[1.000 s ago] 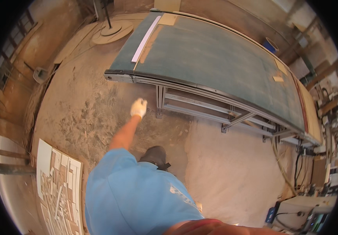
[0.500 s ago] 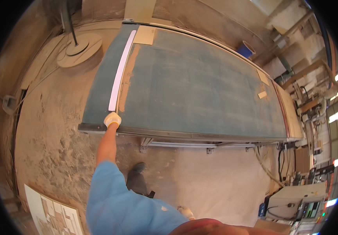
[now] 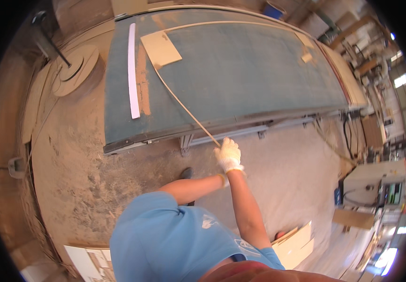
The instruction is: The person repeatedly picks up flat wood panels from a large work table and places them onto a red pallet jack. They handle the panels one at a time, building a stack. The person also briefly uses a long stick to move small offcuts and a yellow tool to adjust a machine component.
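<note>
Head view: shows dusty floor (image 3: 73, 164), long dark-green desk (image 3: 240, 70) on metal framing (image 3: 185, 143). Differs from earlier: thin strip (image 3: 186, 109) now slanting off near desk edge, clasped in right hand (image 3: 228, 154); tan panel (image 3: 161, 48) twisted askew. Around: pink strip (image 3: 133, 75) near desk's left end. In the way: right forearm (image 3: 246, 207), masking most of left hand (image 3: 223, 180); cannot tell its grip.

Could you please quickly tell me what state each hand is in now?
Right hand: closed on the thin pale strip.
Left hand: mostly hidden behind the right hand; open or closed cannot be told.
</note>
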`<state>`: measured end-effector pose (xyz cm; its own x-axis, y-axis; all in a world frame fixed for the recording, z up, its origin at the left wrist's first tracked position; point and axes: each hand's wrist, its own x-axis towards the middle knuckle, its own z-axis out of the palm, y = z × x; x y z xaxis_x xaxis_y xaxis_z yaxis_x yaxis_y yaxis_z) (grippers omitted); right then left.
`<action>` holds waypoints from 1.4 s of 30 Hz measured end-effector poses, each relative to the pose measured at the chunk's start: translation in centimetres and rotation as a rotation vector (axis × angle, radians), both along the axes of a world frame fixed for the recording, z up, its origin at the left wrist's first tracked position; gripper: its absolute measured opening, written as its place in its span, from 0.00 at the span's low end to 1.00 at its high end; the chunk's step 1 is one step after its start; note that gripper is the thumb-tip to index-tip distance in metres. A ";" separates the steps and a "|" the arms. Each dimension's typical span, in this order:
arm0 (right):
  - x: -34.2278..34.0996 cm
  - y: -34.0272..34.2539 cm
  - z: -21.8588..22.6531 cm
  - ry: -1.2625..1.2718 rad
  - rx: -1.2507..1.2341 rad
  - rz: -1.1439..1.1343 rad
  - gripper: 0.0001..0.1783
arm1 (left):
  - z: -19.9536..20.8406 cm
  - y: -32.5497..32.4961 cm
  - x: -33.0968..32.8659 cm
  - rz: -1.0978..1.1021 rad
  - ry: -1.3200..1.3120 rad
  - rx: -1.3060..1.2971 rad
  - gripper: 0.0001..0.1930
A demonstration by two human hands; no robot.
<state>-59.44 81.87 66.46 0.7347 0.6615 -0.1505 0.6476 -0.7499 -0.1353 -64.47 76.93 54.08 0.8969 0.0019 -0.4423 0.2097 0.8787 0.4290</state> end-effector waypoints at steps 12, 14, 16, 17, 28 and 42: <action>-1.8 -41.2 8.7 -0.099 -0.211 -0.410 0.09 | 7.1 6.3 -11.7 -0.604 -0.169 1.975 0.17; -4.1 -44.5 12.7 -0.117 -0.314 -0.450 0.08 | 7.9 11.5 -9.7 -0.461 -0.096 2.157 0.24; -8.3 -47.1 15.2 -0.162 -0.291 -0.461 0.07 | 7.9 14.6 -7.1 -0.472 -0.024 2.341 0.41; -10.7 -48.1 15.6 -0.199 -0.269 -0.471 0.07 | 7.4 15.7 -5.7 -0.405 -0.113 2.421 0.42; -61.4 -24.0 -3.3 0.410 0.453 -1.917 0.14 | -2.9 18.5 7.1 -0.771 -0.270 2.542 0.30; -93.0 1.7 -19.1 0.180 0.273 -3.150 0.25 | 6.2 13.7 -1.4 -1.080 -0.554 2.757 0.25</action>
